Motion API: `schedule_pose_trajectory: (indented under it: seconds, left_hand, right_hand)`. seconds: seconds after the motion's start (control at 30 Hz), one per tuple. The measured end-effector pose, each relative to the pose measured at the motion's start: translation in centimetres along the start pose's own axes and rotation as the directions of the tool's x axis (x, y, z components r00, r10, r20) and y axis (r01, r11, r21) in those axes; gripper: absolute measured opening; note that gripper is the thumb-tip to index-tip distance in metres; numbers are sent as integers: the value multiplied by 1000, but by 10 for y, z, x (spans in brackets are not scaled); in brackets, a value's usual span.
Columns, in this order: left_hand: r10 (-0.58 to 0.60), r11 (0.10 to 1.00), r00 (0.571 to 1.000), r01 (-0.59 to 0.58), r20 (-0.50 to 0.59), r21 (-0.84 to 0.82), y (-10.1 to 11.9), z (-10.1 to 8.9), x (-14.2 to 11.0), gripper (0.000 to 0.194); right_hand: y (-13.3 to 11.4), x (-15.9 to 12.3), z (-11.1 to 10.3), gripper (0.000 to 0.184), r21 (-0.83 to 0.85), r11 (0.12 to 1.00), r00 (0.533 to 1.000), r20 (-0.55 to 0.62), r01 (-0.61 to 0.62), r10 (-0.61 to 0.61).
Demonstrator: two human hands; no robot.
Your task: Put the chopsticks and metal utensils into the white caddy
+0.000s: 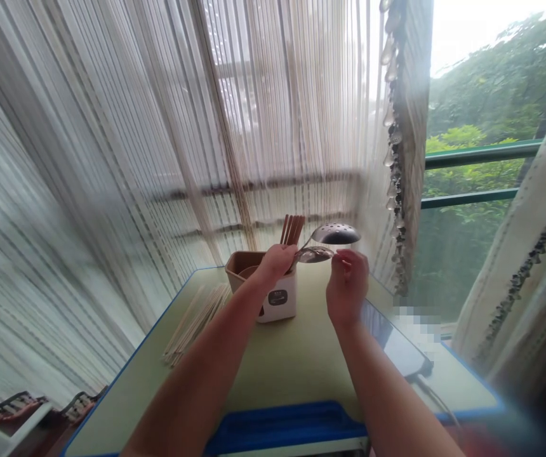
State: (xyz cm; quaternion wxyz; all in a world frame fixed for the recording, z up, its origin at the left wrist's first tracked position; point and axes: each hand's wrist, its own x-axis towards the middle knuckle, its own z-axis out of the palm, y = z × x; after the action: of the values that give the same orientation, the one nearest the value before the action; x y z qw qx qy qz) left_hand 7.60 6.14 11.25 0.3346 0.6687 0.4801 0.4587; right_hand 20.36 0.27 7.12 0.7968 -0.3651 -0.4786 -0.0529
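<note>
in the head view, a white container with a brown rim (282, 308) stands on the pale green tabletop (273, 362) at the centre of the frame, a dark label on its front. brown chopsticks (292, 230) rise upright in a bunch from its right part, behind the left hand (279, 261).

the left hand reaches over the container's rim, beside the chopsticks and the ladle handles; its fingers are partly hidden, so i cannot tell which of these it grips, or whether it is closed. two metal ladles lean out to the right of it: a perforated ladle (337, 233) above, bowl facing down, and a lower ladle (315, 255) just under it. the right hand (348, 282), right of centre, has its fingers curled, with the tips at the right end of the lower ladle; whether they pinch it i cannot tell.

left of the container, thin pale sticks (197, 324) lie loosely side by side. at the right of the tabletop, partly behind the right forearm, lies a dark flat device (397, 346) with a cable (437, 397). striped curtains (159, 127) fill the upper left, and green railings (482, 154) cross before trees (501, 89) at the upper right.
</note>
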Motion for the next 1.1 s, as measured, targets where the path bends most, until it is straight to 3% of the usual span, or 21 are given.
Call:
schedule_pose_trajectory:
  seconds: [0.23, 0.47, 0.7, 0.8, 0.9, 1.0, 1.1]
  left_hand:
    - [73, 997, 997, -72, 20, -39, 2, 5, -4, 17]
    - [133, 991, 989, -131, 66, -27, -3, 10, -3, 26]
    - [66, 995, 997, -69, -42, -70, 10, 13, -7, 23]
    - [140, 984, 990, -143, -31, -109, 14, 11, -11, 30]
    - [264, 957, 961, -251, 81, -142, 20, 8, -19, 48]
    - [393, 919, 908, -384, 143, -87, 26, 5, -27, 50]
    - [450, 890, 879, -455, 155, -3, 28, 4, -31, 47]
  right_hand:
    - [-3, -6, -2, 16, 66, 998, 1000, 15, 5, -6]
    - [-4, -6, -2, 26, 87, 995, 998, -29, -49, 52]
    - [-5, -5, -5, 29, 19, 1000, 1000, -2, 8, -8]
    - [-4, -6, -8, 28, -41, 995, 994, 67, 92, -89]
    - [-3, -5, -11, 28, -111, 978, 981, 103, 175, -164]
    - [0, -4, -13, 28, -165, 970, 983, 76, 180, -169]
    - [2, -2, -13, 28, -168, 971, 986, 39, 168, -164]
